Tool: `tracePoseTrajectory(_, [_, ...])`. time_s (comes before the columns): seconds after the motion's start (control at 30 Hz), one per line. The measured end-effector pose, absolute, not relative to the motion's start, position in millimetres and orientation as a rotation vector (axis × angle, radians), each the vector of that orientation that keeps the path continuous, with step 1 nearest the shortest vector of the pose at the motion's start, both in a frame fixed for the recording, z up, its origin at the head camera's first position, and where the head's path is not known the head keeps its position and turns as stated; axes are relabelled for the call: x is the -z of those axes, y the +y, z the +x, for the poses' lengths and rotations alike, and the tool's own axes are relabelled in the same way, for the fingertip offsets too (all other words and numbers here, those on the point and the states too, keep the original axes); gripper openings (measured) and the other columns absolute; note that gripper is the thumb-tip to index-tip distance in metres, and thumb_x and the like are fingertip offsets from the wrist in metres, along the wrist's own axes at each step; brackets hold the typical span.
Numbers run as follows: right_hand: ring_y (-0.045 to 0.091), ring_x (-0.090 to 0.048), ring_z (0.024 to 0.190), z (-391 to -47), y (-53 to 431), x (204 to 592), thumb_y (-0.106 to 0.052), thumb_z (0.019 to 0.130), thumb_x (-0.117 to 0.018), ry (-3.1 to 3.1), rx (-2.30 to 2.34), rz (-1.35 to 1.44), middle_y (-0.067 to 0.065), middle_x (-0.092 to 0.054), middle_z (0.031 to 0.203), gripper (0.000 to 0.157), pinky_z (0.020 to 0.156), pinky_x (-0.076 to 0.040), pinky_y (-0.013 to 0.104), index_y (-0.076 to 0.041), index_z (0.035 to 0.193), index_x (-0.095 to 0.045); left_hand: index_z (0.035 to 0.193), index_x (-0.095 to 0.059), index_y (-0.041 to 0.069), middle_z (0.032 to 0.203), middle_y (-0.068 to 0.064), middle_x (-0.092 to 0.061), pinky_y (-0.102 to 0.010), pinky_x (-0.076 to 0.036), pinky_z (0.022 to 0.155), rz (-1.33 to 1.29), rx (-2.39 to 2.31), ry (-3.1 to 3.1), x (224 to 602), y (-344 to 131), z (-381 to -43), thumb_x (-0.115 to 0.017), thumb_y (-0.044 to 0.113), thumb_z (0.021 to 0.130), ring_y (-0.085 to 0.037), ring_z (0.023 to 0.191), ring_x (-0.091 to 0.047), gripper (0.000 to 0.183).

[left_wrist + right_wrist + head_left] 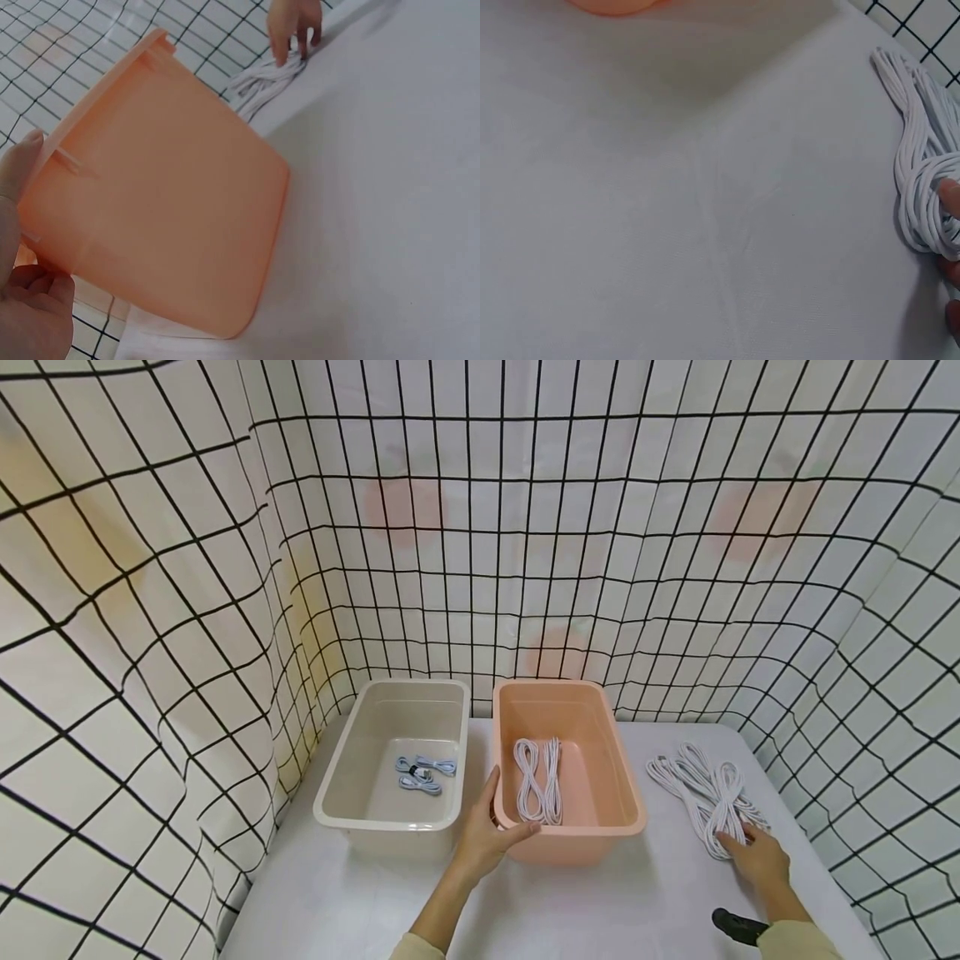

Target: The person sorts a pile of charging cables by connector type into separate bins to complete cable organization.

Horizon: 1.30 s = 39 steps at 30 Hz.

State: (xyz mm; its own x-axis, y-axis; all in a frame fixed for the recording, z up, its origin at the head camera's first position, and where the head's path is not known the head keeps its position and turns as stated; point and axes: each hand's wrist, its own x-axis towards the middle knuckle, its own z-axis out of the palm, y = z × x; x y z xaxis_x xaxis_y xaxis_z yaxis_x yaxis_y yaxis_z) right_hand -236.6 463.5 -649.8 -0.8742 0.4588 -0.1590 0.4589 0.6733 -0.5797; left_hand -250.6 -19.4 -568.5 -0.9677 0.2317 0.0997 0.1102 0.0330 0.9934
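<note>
My left hand [482, 842] grips the near left corner of an orange plastic bin [577, 850], thumb at the rim and fingers along the outer side. Inside that bin lie two long bundles of white cable [529, 785], side by side. To the right of it, several coiled white cables [693, 781] are heaped on the table. My right hand [759, 862] pinches the near end of the front cable bundle [726, 806]. In the right wrist view, the thumb presses on the looped end of the cable bundle [922, 202], with fingers beneath.
A beige bin [390, 839] stands left of the orange one, holding several small light-blue cables [418, 785], one with a black tie. Black wire grid panels [480, 535] with white sheeting behind enclose the white table [585, 910] at the back and both sides.
</note>
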Motion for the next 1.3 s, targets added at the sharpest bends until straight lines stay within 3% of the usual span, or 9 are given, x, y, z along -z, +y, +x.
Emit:
tracePoseTrajectory(0.27, [0.064,-0.031,0.130,-230.9,462.0,650.1,-0.020,0.101,-0.058,2.877,1.054,0.919,0.038,-0.040,0.147,0.052,0.107,-0.028,0.070,0.008,0.144,-0.049,0.167,-0.019,0.017,0.164,-0.013,-0.033,-0.037,-0.047,0.106,0.381,-2.086,2.187,568.2,-19.3,-249.8,-0.091,0.023,0.082,-0.029,0.137,-0.050,0.111])
tracePoseTrajectory(0.67, [0.061,-0.041,0.121,-234.7,454.7,646.7,-0.013,0.104,-0.047,2.982,1.097,1.012,0.037,-0.053,0.133,0.042,0.094,-0.036,0.069,0.010,0.139,-0.052,0.167,-0.019,0.013,0.164,-0.014,-0.033,-0.035,-0.048,0.105,0.372,-2.091,2.195,568.3,-18.2,-250.6,-0.090,0.017,0.083,-0.032,0.137,-0.049,0.110])
tracePoseTrajectory(0.83, [0.063,-0.038,0.121,-236.3,447.3,640.1,-0.014,0.108,-0.041,2.988,1.164,1.088,0.037,-0.049,0.139,0.041,0.094,-0.032,0.069,0.009,0.141,-0.051,0.167,-0.019,0.014,0.164,-0.015,-0.033,-0.034,-0.048,0.105,0.367,-2.096,2.174,568.2,-18.0,-250.4,-0.091,0.023,0.082,-0.032,0.137,-0.049,0.112])
tracePoseTrajectory(1.07, [0.061,-0.038,0.122,-240.9,444.0,635.1,-0.019,0.108,-0.044,3.010,1.293,1.143,0.033,-0.050,0.143,0.043,0.095,-0.031,0.068,0.007,0.141,-0.055,0.167,-0.018,0.014,0.163,-0.014,-0.034,-0.034,-0.049,0.104,0.375,-2.098,2.182,569.0,-19.1,-250.9,-0.090,0.016,0.083,-0.031,0.136,-0.050,0.110])
tracePoseTrajectory(1.3, [0.056,-0.041,0.130,-247.1,442.5,628.6,-0.021,0.107,-0.048,3.022,1.426,1.110,0.029,-0.054,0.140,0.043,0.105,-0.031,0.065,0.005,0.139,-0.059,0.167,-0.019,0.015,0.164,-0.014,-0.033,-0.036,-0.048,0.106,0.365,-2.084,2.194,568.2,-18.7,-251.0,-0.090,0.019,0.083,-0.032,0.138,-0.049,0.110])
